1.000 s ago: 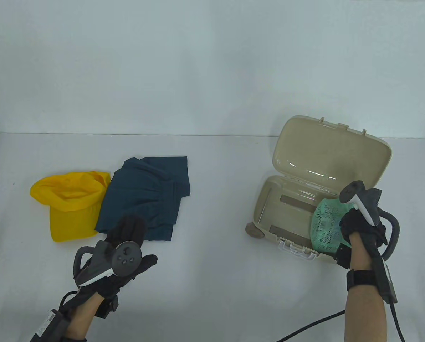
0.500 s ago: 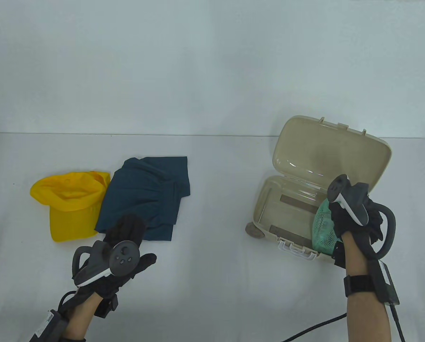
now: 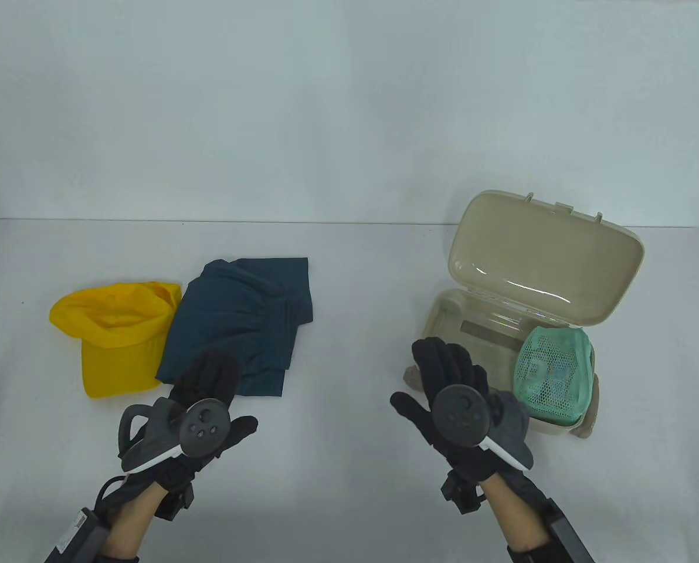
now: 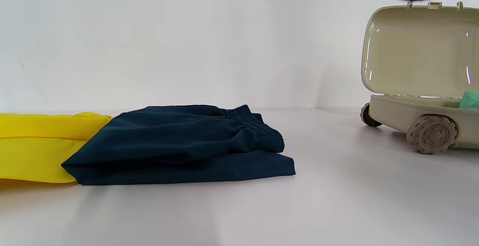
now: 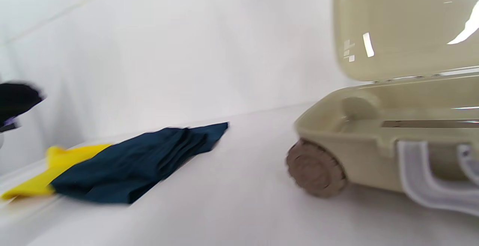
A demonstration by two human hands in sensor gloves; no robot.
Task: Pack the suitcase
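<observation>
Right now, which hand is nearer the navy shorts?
Left. The left hand hovers at the navy shorts' near edge; the right hand is far off, beside the suitcase.

Table view: high at the near table (image 3: pixel 349 264) edge, facing the far wall.
Left wrist view: low, level, near the surface.
Right wrist view: low, tilted.
Shared: navy cloth (image 4: pixel 179 145), suitcase (image 5: pixel 374 141).

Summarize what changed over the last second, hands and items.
The right hand let go of the green mesh pouch, left in the suitcase, and pulled back left, fingers spread. The left hand, navy garment and yellow garment stayed put.
</observation>
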